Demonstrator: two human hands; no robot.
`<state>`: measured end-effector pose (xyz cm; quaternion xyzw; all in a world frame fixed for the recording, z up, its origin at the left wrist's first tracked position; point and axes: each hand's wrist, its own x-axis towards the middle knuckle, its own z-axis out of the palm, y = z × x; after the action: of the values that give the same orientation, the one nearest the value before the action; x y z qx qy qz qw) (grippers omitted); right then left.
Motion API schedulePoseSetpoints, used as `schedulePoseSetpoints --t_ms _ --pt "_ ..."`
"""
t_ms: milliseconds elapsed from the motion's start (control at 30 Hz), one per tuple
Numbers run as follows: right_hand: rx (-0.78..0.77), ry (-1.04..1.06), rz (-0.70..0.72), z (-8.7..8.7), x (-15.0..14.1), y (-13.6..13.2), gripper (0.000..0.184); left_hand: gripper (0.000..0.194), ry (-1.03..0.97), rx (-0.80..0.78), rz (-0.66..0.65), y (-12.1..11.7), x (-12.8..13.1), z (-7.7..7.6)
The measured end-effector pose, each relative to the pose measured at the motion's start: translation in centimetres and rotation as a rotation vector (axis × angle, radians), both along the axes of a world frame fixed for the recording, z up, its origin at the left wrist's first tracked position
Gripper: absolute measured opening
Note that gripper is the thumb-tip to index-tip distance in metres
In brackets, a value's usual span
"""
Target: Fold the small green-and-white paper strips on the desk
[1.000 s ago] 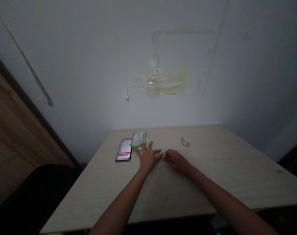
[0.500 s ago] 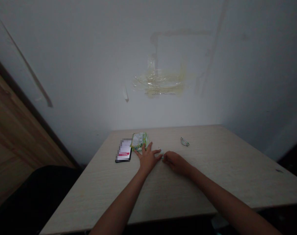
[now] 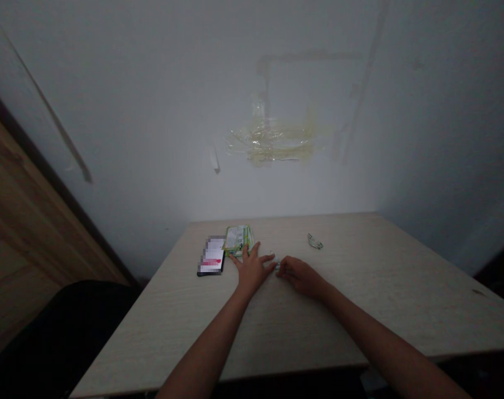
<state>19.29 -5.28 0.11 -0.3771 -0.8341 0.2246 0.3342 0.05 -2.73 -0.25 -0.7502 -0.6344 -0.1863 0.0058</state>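
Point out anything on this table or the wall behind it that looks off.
Yellowed, wrinkled clear tape clings to the wall above the table, below a faint rectangular stain, as if something was once stuck there. A small green-edged scrap also lies by itself on the tabletop.

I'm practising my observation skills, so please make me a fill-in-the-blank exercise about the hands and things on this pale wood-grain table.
1. The green-and-white foil packet lies to the ____ of the black smartphone.
2. The left hand rests palm ____ on the pale wood-grain table.
3. The small whitish item sits ____ the left hand and the right hand.
4. Yellowed, dried tape residue clings to the ____ behind the table.

Missing words: right; down; between; wall.
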Motion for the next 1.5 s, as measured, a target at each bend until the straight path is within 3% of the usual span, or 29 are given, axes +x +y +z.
schedulePoseSetpoints --t_ms 133,233,300,633,967,1200,1500 --pt "-0.005 0.093 -0.121 -0.2 0.4 0.8 0.012 0.032 -0.028 0.018 -0.027 0.0 -0.1 -0.1" --pt "0.076 0.077 -0.22 -0.9 0.7 1.6 0.024 0.031 -0.052 0.008 -0.028 0.1 -0.2 -0.2" --pt "0.12 0.022 -0.203 -1.4 0.8 2.0 0.031 0.031 -0.069 0.009 -0.036 0.2 -0.3 -0.3" --pt "0.195 -0.11 -0.156 -2.1 0.7 2.4 0.027 0.038 -0.131 0.09 -0.018 0.4 -0.5 -0.8" --pt "0.205 -0.155 -0.154 -2.1 0.6 2.4 0.026 0.018 -0.162 0.117 -0.048 0.1 -0.5 -0.6" --pt "0.155 -0.191 -0.346 -2.9 0.4 2.6 0.038 0.019 -0.163 0.082 -0.089 0.1 -0.5 -0.5" --pt "0.127 -0.191 -0.402 -3.5 0.5 3.6 0.046 0.019 -0.18 0.019 -0.191 0.0 -0.3 -0.4"
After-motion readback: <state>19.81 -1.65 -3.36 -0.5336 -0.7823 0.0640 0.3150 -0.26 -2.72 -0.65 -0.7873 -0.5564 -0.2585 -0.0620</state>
